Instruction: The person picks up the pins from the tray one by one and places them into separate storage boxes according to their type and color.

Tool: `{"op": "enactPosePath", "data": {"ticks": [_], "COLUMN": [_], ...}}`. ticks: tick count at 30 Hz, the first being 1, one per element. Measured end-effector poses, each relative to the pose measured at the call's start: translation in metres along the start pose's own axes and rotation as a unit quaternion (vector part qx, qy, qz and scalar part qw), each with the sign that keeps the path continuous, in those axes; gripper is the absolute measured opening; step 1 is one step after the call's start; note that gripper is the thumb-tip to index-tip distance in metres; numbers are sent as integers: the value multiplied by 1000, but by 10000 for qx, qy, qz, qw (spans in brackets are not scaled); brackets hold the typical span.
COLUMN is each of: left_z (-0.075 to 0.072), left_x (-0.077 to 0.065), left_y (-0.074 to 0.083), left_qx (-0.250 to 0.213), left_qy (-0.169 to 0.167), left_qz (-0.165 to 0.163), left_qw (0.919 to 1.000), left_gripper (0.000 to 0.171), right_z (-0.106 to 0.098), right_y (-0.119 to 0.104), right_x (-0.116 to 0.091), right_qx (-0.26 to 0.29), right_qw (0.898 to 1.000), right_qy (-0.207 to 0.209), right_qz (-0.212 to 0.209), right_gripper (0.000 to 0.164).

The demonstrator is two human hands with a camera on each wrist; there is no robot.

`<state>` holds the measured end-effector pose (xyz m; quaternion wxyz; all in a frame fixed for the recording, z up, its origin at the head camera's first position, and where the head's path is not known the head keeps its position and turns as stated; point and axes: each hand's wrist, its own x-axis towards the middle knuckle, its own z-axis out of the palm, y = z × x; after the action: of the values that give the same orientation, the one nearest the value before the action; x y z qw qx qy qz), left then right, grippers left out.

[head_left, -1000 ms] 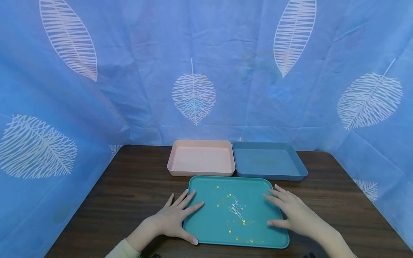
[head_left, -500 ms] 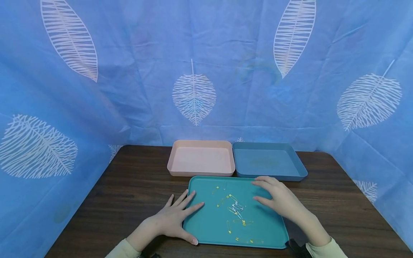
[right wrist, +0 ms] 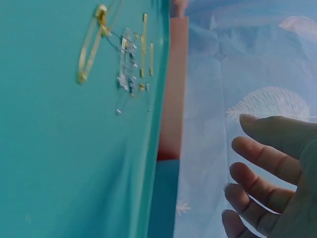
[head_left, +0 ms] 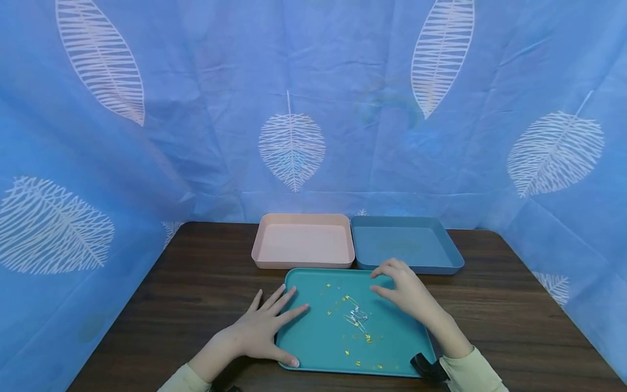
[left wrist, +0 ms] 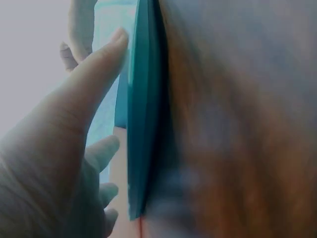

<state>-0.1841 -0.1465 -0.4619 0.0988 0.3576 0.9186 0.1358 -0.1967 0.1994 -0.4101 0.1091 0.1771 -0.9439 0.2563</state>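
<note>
Gold and silver safety pins (head_left: 356, 316) lie scattered on a teal tray (head_left: 313, 348), the silver ones bunched near its middle. In the right wrist view, a large gold safety pin (right wrist: 89, 47) shows close up beside the silver bunch. My left hand (head_left: 264, 329) rests at the tray's left edge with its fingers spread, and its thumb (left wrist: 106, 54) touches the rim. Above the tray's far right part hovers my right hand (head_left: 404, 291), its fingers slightly bent and thumb apart, holding nothing.
Behind the teal tray, a pink tray (head_left: 303, 264) and a blue tray (head_left: 411, 268) stand side by side. The dark wooden table (head_left: 196, 288) is backed by a blue curtain (head_left: 220, 109) with white leaf prints.
My right hand has left the teal tray's right edge and moved left and away from me, over the tray's far side. My left hand has stayed at the left edge.
</note>
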Motion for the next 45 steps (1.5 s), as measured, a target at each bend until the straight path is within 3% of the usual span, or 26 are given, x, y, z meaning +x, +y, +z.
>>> {"op": "enactPosePath", "data": {"ticks": [5,11,18,27,33,40,45], "left_z": [-10,-26,-40,-44,-40,-30,-26], "left_x": [4,13,29,60,76,82,81], "left_y": [-9,-25,-45,-67,-80,-89,-92], "left_qx": [283,556,399,166,211,217,95], "left_qy": [583,1135,1586,1761,1685,1523,1612], "left_qz": [-74,-437,-884,-1537,-1889,-1962,-1934], "left_qw": [9979,9910,9826,9722,9672,9684,9677], "left_gripper": [104,106,96,89,88,88,87], "right_z": [9,17,23,29,28,27,30], "right_y": [4,10,15,22,22,18,14], "right_x": [0,0,4,4,4,4,4], "right_qx": [172,268,523,569,595,584,442], "right_qw": [9985,9961,9920,9859,9824,9807,9817], "right_qy": [-438,-754,-1078,-1507,-1722,-1822,-1803], "right_qz": [269,383,402,458,408,408,420], "right_gripper": [11,8,7,10,10,13,18]}}
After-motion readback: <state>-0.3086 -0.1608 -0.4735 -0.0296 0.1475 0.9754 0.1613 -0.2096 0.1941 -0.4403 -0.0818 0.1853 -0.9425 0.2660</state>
